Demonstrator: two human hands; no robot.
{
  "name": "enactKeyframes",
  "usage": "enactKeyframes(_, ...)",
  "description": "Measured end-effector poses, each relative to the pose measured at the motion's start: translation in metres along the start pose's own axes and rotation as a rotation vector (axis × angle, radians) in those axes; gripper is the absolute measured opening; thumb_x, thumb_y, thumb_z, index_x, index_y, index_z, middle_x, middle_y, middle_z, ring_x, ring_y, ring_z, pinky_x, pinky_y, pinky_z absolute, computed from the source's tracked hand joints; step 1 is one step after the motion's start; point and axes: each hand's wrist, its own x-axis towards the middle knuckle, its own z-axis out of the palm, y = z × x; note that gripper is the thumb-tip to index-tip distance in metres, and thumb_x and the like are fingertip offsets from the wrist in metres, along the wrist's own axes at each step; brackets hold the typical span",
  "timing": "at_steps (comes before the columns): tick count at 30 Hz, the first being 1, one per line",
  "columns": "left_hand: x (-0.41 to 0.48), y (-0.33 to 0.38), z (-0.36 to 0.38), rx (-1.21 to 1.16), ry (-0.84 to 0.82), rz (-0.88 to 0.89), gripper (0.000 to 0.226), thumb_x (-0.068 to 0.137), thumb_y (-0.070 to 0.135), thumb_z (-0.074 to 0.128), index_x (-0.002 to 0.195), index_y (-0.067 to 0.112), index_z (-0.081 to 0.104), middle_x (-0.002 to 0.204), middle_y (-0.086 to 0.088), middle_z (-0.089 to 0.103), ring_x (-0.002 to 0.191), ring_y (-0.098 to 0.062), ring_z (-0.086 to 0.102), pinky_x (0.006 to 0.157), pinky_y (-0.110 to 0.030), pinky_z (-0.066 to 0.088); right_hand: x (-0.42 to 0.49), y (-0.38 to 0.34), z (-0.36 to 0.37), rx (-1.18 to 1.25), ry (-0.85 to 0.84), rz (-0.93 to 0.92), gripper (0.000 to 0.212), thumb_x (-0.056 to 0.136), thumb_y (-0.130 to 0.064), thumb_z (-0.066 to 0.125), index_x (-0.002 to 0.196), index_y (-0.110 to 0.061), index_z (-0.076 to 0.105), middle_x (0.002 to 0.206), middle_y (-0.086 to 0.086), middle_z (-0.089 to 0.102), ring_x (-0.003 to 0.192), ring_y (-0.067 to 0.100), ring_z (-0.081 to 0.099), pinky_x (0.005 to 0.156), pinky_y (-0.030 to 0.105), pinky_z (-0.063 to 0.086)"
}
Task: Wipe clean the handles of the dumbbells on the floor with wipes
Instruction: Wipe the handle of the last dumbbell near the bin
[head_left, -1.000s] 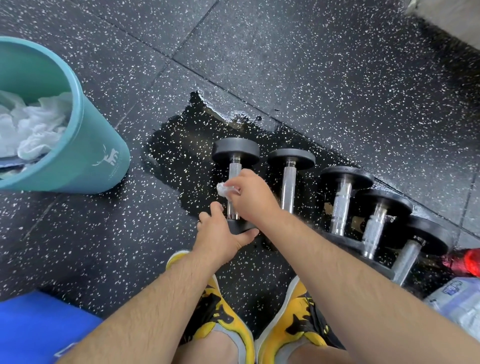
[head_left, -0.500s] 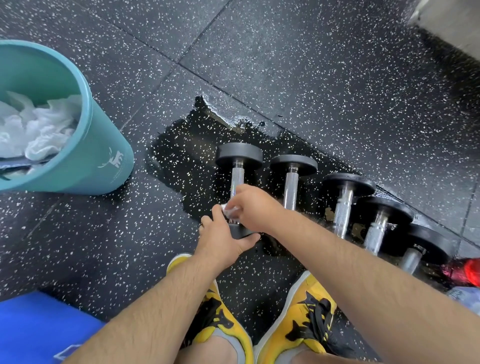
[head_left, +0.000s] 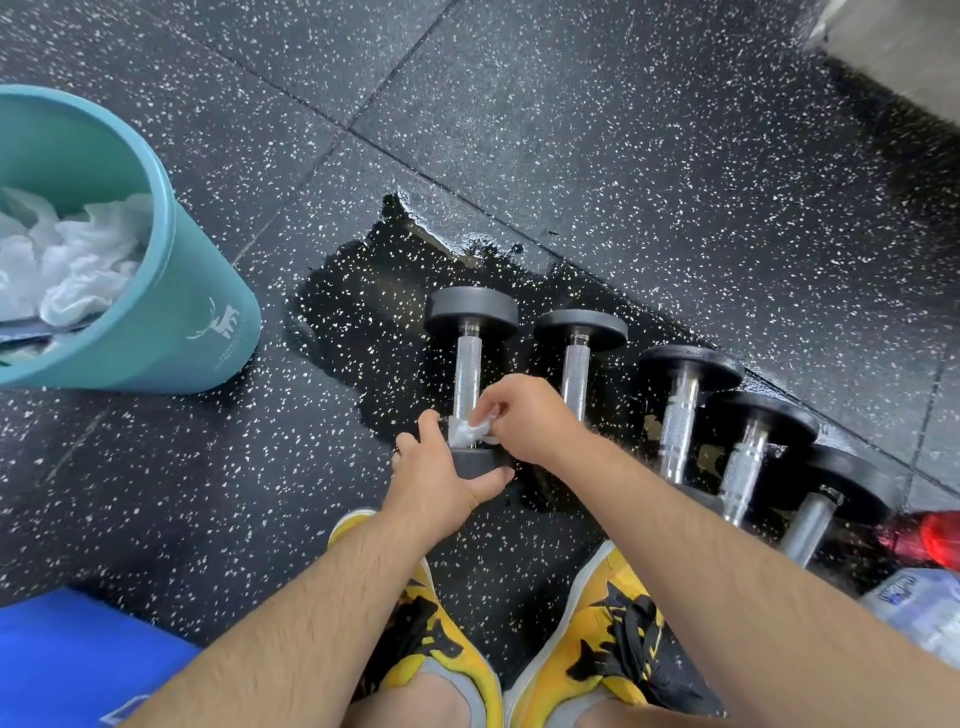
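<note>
On speckled black flooring (head_left: 623, 156), left hand (head_left: 436, 486) grips the near end of the leftmost black-headed chrome dumbbell (head_left: 466, 387); right hand (head_left: 527, 421) pinches a crumpled white wipe (head_left: 470, 432) against its handle (head_left: 466, 364). Teal plastic bin's (head_left: 192, 280) deer-logo lettering is unreadable.

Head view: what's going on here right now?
A person is wiping the leftmost dumbbell in a row of five on the floor. The left hand grips its near head to steady it, while the right hand pinches a wipe against the near end of the handle. The other four dumbbells lie untouched to the right. A teal bin with crumpled wipes inside stands at left.
</note>
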Motion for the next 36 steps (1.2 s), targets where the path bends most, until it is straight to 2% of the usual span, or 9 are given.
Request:
enactKeyframes(5,0.0,0.0,-0.001,-0.01,0.0,0.0,0.12,0.064,0.073,0.08,0.152,0.028,0.013,0.135,-0.01,0.034,0.124,-0.03,0.046,0.099,-0.048,0.051,-0.005,-0.004,-0.003,0.101,-0.097,0.104,0.022,0.085,-0.006,0.064,0.079,-0.023,0.077,0.079,-0.009,0.067,0.07,0.006,0.058,0.061,0.022,0.047)
enactKeyframes(8,0.0,-0.001,-0.001,-0.017,0.001,0.0,0.119,0.064,0.071,0.081,0.152,0.027,0.014,0.134,-0.009,0.034,0.124,-0.03,0.046,0.099,-0.048,0.051,-0.005,-0.016,-0.006,0.127,-0.167,0.098,0.017,0.084,-0.017,0.065,0.087,-0.023,0.081,0.083,-0.003,0.072,0.074,0.008,0.062,0.069,0.029,0.056)
enactKeyframes(11,0.0,0.0,-0.001,-0.026,-0.01,0.006,0.119,0.065,0.069,0.082,0.152,0.026,0.013,0.136,-0.01,0.033,0.126,-0.031,0.045,0.101,-0.049,0.05,-0.006,-0.025,-0.003,0.07,-0.198,0.073,0.023,0.087,-0.021,0.061,0.094,-0.029,0.081,0.086,-0.011,0.071,0.084,0.009,0.066,0.076,0.029,0.056)
enactKeyframes(17,-0.002,0.001,-0.001,-0.019,0.008,0.012,0.118,0.068,0.067,0.083,0.153,0.023,0.013,0.139,-0.011,0.033,0.128,-0.03,0.043,0.103,-0.049,0.048,-0.009,-0.034,-0.015,-0.037,-0.28,0.104,0.033,0.092,-0.012,0.051,0.104,-0.026,0.079,0.074,-0.014,0.064,0.073,0.008,0.059,0.063,0.023,0.048)
enactKeyframes(21,-0.003,-0.001,-0.002,-0.055,-0.001,0.014,0.113,0.065,0.065,0.084,0.149,0.026,0.019,0.133,-0.008,0.036,0.124,-0.03,0.047,0.103,-0.049,0.048,-0.004,-0.056,-0.008,-0.264,-0.391,0.048,0.033,0.094,-0.02,0.046,0.106,-0.019,0.076,0.097,-0.003,0.072,0.094,0.018,0.066,0.083,0.033,0.056)
enactKeyframes(23,-0.002,-0.002,-0.003,-0.071,-0.006,0.025,0.106,0.062,0.066,0.084,0.142,0.027,0.025,0.127,-0.006,0.037,0.121,-0.031,0.049,0.102,-0.05,0.049,0.001,-0.061,-0.005,-0.322,-0.407,0.064,0.031,0.091,-0.023,0.047,0.1,-0.018,0.076,0.095,0.003,0.073,0.093,0.023,0.067,0.084,0.038,0.057)
enactKeyframes(27,-0.002,-0.001,-0.004,-0.049,-0.013,0.018,0.114,0.067,0.065,0.084,0.15,0.026,0.018,0.135,-0.008,0.035,0.125,-0.03,0.046,0.104,-0.048,0.047,-0.006,-0.062,-0.018,-0.303,-0.428,0.064,0.036,0.099,-0.018,0.046,0.128,-0.022,0.067,0.12,-0.004,0.067,0.112,0.02,0.062,0.093,0.028,0.05)
enactKeyframes(32,-0.001,0.0,-0.003,-0.032,-0.001,0.014,0.115,0.067,0.068,0.083,0.151,0.025,0.017,0.133,-0.008,0.034,0.124,-0.029,0.046,0.102,-0.048,0.049,-0.014,-0.033,-0.02,-0.133,-0.31,0.158,0.031,0.091,-0.009,0.054,0.102,-0.029,0.075,0.097,-0.009,0.068,0.093,0.015,0.065,0.083,0.03,0.055)
enactKeyframes(36,0.0,0.0,-0.001,-0.02,0.013,0.01,0.116,0.064,0.071,0.082,0.149,0.026,0.017,0.132,-0.008,0.035,0.121,-0.03,0.048,0.1,-0.048,0.05,-0.011,-0.026,-0.017,-0.13,-0.287,0.166,0.024,0.092,-0.005,0.055,0.108,-0.014,0.071,0.085,-0.002,0.061,0.079,0.016,0.055,0.065,0.027,0.044)
